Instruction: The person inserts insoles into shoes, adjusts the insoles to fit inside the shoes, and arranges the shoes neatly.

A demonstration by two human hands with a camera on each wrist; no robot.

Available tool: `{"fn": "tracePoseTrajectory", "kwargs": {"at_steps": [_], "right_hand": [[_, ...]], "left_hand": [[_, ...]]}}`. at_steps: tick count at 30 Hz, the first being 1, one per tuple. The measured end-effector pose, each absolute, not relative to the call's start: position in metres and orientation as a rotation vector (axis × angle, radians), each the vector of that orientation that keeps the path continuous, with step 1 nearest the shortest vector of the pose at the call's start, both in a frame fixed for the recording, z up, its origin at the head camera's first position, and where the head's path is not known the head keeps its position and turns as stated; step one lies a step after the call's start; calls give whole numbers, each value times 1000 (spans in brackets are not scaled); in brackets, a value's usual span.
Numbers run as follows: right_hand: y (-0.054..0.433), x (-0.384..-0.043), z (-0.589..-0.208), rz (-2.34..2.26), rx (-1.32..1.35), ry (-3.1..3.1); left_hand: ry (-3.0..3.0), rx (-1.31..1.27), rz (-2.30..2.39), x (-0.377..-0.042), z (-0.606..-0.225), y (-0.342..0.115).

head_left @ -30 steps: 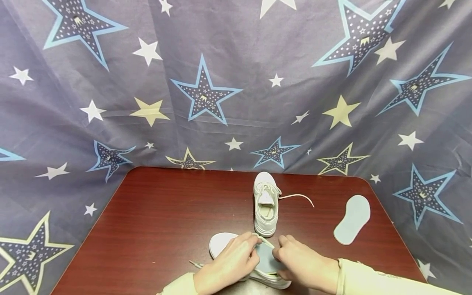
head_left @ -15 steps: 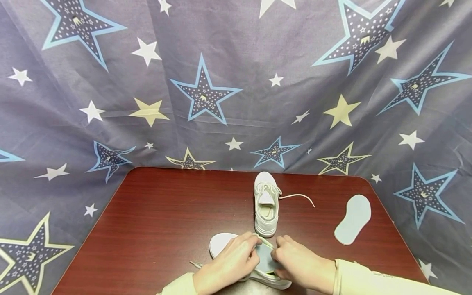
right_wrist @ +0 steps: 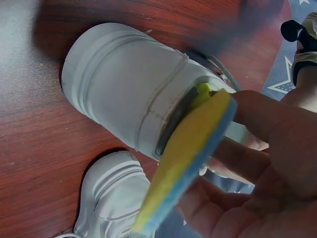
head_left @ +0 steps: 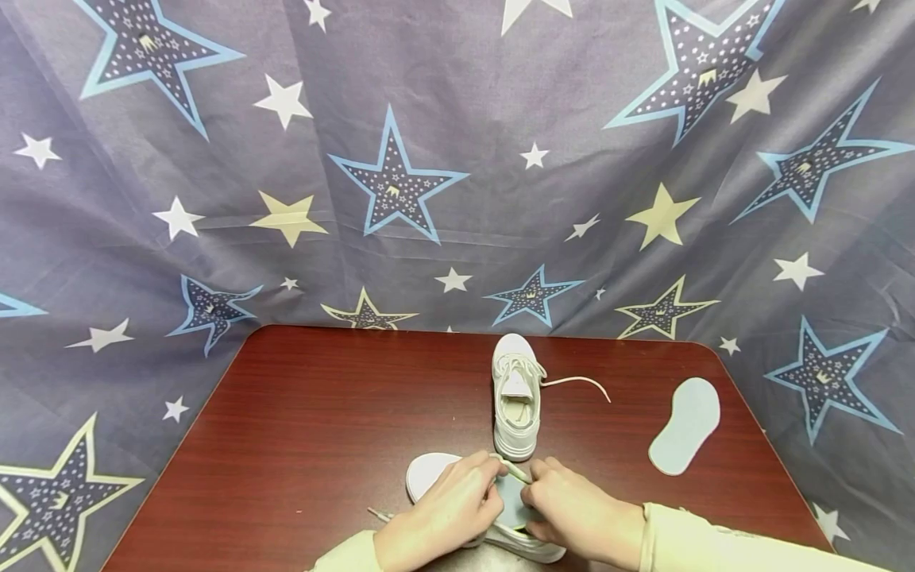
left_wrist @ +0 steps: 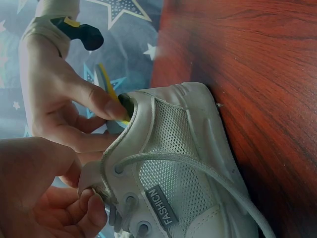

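A white lace-up sneaker (head_left: pixel 431 470) lies at the front of the table, its toe to the left. My left hand (head_left: pixel 452 502) pinches the tongue (left_wrist: pixel 91 176) at the shoe's opening. In my right hand (head_left: pixel 577 508) is an insole (right_wrist: pixel 188 153), pale blue on one face and yellow on the other, gripped between thumb and fingers. The insole's front part is inside the shoe and out of sight; its heel end tilts up out of the opening, as the right wrist view shows. A loose lace (left_wrist: pixel 198 171) hangs over the shoe's mesh side.
Another white sneaker (head_left: pixel 516 397) stands just behind, toe to the back, its lace trailing right. A second pale blue insole (head_left: pixel 685 427) lies flat on the right of the reddish-brown table (head_left: pixel 322 413). A star-patterned curtain (head_left: pixel 457 159) hangs behind the table.
My right hand has shifted slightly left towards the shoe, carrying the insole with it. My left hand and both shoes stay nearly where they were.
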State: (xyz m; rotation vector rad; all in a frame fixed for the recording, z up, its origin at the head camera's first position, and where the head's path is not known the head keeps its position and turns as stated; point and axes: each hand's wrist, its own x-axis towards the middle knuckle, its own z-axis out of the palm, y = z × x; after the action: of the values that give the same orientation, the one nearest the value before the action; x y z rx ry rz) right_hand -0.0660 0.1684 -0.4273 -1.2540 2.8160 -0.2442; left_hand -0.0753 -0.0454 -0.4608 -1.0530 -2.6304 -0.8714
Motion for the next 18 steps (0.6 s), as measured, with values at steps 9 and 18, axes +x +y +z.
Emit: {"fn": "tracePoseTrajectory", "kwargs": {"at_steps": [9,18], "right_hand": [[167,-65,-435,-270,-1325,2850],[163,-64,-435,-104,-1379,2889]], "left_hand": [[-2585,-1108,-877,-75,-465,-46],[-2569,-1107,-891,-75,-465,-50]]}}
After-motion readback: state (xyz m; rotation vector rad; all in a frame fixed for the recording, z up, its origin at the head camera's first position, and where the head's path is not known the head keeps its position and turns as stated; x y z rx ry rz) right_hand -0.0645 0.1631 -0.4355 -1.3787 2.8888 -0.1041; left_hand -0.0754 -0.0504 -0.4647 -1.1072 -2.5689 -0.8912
